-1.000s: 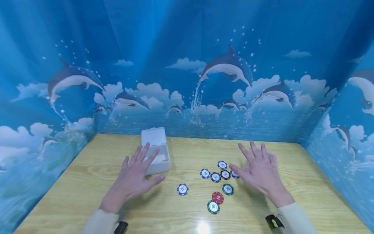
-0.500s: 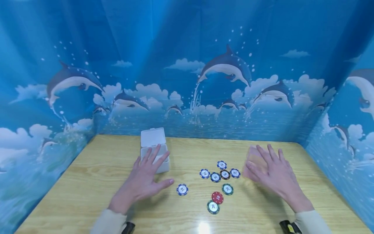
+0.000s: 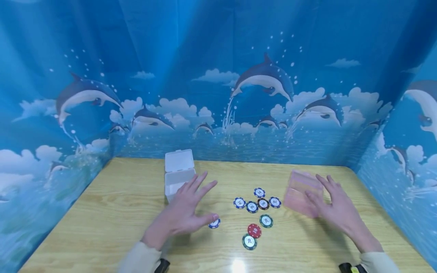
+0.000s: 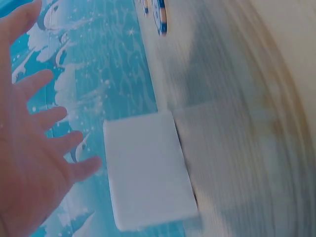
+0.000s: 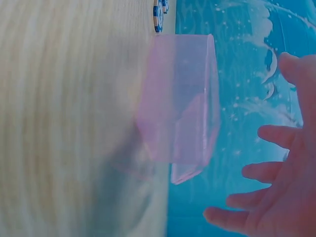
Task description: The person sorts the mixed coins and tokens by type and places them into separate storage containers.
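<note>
Fingers spread, my left hand (image 3: 184, 212) hovers in front of the white box (image 3: 179, 162), whose lid is raised. In the head view its thumb overlaps a single blue-and-white poker chip (image 3: 214, 223); whether they touch I cannot tell. My right hand (image 3: 343, 212) holds nothing and hangs above the right side of a translucent pink box (image 3: 296, 197), its fingers loosely extended. The right wrist view shows a gap between that hand and the pink box (image 5: 177, 98). Likewise, the left wrist view has the white box (image 4: 148, 173) apart from the left fingers.
Between the boxes lie several poker chips on the wooden table (image 3: 116, 204): a cluster of blue ones (image 3: 252, 207) around a black one (image 3: 263, 204), plus a red chip (image 3: 254, 230) between two green ones (image 3: 266, 220). A blue dolphin-print curtain (image 3: 211, 94) stands behind.
Both hands have shifted right. The left went from over the white box toward the lone blue chip; the right moved off the chips and uncovered the pink box. The chips and boxes stayed put.
</note>
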`<state>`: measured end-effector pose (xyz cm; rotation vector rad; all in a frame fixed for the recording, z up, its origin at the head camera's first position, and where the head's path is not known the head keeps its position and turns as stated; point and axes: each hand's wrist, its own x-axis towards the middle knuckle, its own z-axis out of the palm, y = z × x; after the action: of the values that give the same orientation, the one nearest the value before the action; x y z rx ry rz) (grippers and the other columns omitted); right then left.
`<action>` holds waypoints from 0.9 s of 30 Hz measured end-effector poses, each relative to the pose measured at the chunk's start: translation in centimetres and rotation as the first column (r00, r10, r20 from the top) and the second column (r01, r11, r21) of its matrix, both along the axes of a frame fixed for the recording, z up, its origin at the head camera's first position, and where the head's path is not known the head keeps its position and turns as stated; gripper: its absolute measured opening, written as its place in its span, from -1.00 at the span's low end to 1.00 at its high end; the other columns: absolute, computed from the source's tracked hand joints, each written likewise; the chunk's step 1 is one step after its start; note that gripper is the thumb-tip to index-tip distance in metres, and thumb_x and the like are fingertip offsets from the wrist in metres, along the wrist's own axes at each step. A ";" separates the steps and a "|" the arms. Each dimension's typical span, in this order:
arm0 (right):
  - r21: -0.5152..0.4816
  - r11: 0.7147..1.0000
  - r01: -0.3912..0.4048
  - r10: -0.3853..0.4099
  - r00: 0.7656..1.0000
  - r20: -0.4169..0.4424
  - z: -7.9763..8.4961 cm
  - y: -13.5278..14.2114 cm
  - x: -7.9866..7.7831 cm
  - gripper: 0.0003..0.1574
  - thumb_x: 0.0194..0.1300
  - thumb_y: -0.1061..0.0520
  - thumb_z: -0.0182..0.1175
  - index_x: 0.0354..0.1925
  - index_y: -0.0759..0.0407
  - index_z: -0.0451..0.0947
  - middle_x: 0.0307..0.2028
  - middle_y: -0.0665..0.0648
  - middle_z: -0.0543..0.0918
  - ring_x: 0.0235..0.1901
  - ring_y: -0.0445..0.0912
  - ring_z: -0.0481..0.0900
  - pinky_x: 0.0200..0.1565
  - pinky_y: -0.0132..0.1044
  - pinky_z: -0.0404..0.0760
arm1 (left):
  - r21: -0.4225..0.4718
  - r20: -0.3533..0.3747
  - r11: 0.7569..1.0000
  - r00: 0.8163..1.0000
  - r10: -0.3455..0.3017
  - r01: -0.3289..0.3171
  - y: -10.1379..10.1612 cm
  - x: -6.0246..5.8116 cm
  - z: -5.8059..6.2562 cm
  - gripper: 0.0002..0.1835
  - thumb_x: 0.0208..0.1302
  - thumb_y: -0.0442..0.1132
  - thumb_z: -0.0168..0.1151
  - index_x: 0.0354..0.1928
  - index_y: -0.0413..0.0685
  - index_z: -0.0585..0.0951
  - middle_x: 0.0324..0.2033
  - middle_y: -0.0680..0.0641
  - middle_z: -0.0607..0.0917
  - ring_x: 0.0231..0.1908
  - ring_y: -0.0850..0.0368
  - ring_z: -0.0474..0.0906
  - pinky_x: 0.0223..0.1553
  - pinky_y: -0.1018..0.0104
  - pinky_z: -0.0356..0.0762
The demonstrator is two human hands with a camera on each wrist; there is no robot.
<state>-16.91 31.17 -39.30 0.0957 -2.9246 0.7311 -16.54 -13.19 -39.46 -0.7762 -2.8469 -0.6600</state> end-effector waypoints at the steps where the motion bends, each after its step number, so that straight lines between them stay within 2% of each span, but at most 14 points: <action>1: -0.018 1.000 0.004 -0.003 1.000 0.011 -0.1 0.3 0.0 -0.01 0.53 -0.36 -0.06 0.64 0.09 -0.06 0.57 0.55 -0.13 0.38 0.74 -0.05 0.13 0.75 0.06 | 0.003 -0.002 1.000 1.000 -0.014 0.014 0.3 0.0 0.1 -0.07 0.26 0.54 0.06 0.60 0.49 0.08 0.65 0.06 -0.09 0.61 -0.26 -0.05 0.47 -0.44 0.06; 5: -0.092 0.995 0.025 -0.020 0.998 0.056 -0.7 1.0 0.0 -0.04 0.55 -0.35 -0.10 0.63 0.11 -0.03 0.57 0.54 -0.14 0.32 0.72 0.13 0.14 0.66 0.25 | 0.003 -0.005 0.999 0.999 -0.053 0.053 1.4 0.1 0.2 -0.11 0.27 0.53 0.06 0.58 0.44 0.18 0.63 0.07 0.05 0.58 -0.19 0.08 0.46 -0.36 0.18; 9: -0.200 0.978 0.055 -0.038 0.995 0.091 -1.3 1.9 0.1 -0.08 0.58 -0.32 -0.14 0.63 0.11 -0.03 0.58 0.52 -0.12 0.35 0.63 0.22 0.17 0.56 0.36 | 0.014 0.062 0.995 0.993 -0.100 0.100 2.6 0.2 0.2 -0.16 0.28 0.50 0.08 0.55 0.44 0.24 0.61 0.08 0.15 0.55 -0.11 0.17 0.43 -0.32 0.27; 11: -0.269 0.960 0.072 -0.048 0.994 0.096 -1.6 2.4 0.0 -0.09 0.59 -0.30 -0.11 0.62 0.12 -0.01 0.55 0.52 0.04 0.34 0.25 0.51 0.20 0.23 0.58 | 0.021 0.104 0.992 0.987 -0.125 0.123 3.2 0.3 0.1 -0.19 0.29 0.45 0.12 0.53 0.45 0.26 0.58 0.07 0.21 0.53 -0.09 0.21 0.43 -0.30 0.29; 13: -0.353 0.932 0.081 -0.053 0.995 0.089 -1.9 2.7 0.0 -0.11 0.59 -0.25 -0.06 0.61 0.18 0.02 0.50 0.55 0.16 0.15 -0.22 0.66 0.09 -0.16 0.70 | 0.023 0.143 0.989 0.978 -0.150 0.148 3.8 0.3 -0.1 -0.22 0.30 0.41 0.16 0.52 0.44 0.29 0.55 0.05 0.28 0.50 -0.07 0.27 0.42 -0.26 0.33; 14: -0.392 0.916 0.083 -0.053 0.995 0.086 -2.1 2.8 0.0 -0.12 0.59 -0.22 -0.04 0.59 0.22 0.04 0.48 0.55 0.20 0.03 -0.40 0.65 -0.01 -0.34 0.71 | 0.022 0.157 0.986 0.974 -0.164 0.163 4.1 0.3 -0.2 -0.25 0.31 0.38 0.17 0.50 0.42 0.32 0.53 0.04 0.33 0.48 -0.05 0.30 0.41 -0.24 0.35; 16: -0.449 0.890 0.086 -0.053 0.995 0.086 -2.4 2.8 0.0 -0.13 0.59 -0.18 0.00 0.58 0.28 0.06 0.45 0.56 0.25 -0.15 -0.69 0.46 -0.20 -0.61 0.61 | 0.021 0.179 0.981 0.965 -0.192 0.192 4.7 0.3 -0.4 -0.30 0.34 0.33 0.18 0.46 0.36 0.38 0.47 0.03 0.42 0.44 -0.02 0.36 0.41 -0.19 0.39; 19: -0.510 0.856 0.082 -0.036 0.994 0.099 -2.8 2.8 0.0 -0.14 0.60 -0.12 0.02 0.56 0.35 0.05 0.47 0.54 0.18 -0.14 -0.69 0.46 -0.15 -0.59 0.65 | 0.011 0.197 0.971 0.952 -0.236 0.238 5.8 0.2 -0.7 -0.37 0.36 0.30 0.17 0.39 0.26 0.49 0.37 0.04 0.53 0.36 0.03 0.46 0.37 -0.08 0.46; 21: -0.543 0.836 0.083 -0.024 0.993 0.114 -3.0 2.9 -0.1 -0.12 0.58 -0.11 0.05 0.55 0.37 0.04 0.45 0.44 0.25 -0.12 -0.66 0.49 -0.12 -0.55 0.67 | 0.008 0.211 0.967 0.945 -0.250 0.254 6.4 0.1 -0.8 -0.39 0.36 0.30 0.18 0.35 0.25 0.52 0.34 0.04 0.56 0.33 0.05 0.49 0.35 -0.04 0.49; 24: -0.617 0.783 0.079 0.003 0.991 0.130 -3.4 3.0 -0.2 -0.14 0.56 -0.04 0.12 0.54 0.38 0.06 0.25 0.03 0.50 -0.09 -0.56 0.57 -0.08 -0.47 0.72 | 0.003 0.222 0.964 0.940 -0.260 0.266 7.4 0.0 -1.1 -0.39 0.34 0.30 0.22 0.34 0.24 0.54 0.30 0.04 0.59 0.24 0.10 0.55 0.29 0.05 0.55; 27: -0.687 0.723 0.065 0.036 0.991 0.133 -3.7 3.3 -0.3 -0.17 0.54 0.02 0.16 0.53 0.35 0.10 0.04 -0.39 0.50 -0.07 -0.51 0.59 -0.08 -0.44 0.73 | 0.007 0.240 0.963 0.935 -0.263 0.269 8.2 -0.1 -1.4 -0.40 0.33 0.27 0.25 0.33 0.23 0.55 0.21 0.05 0.62 0.13 0.20 0.57 0.18 0.18 0.61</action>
<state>-17.26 34.43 -42.97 -0.0569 -2.5374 1.8328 -16.64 -5.02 -40.84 -1.1776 -2.9965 -0.8016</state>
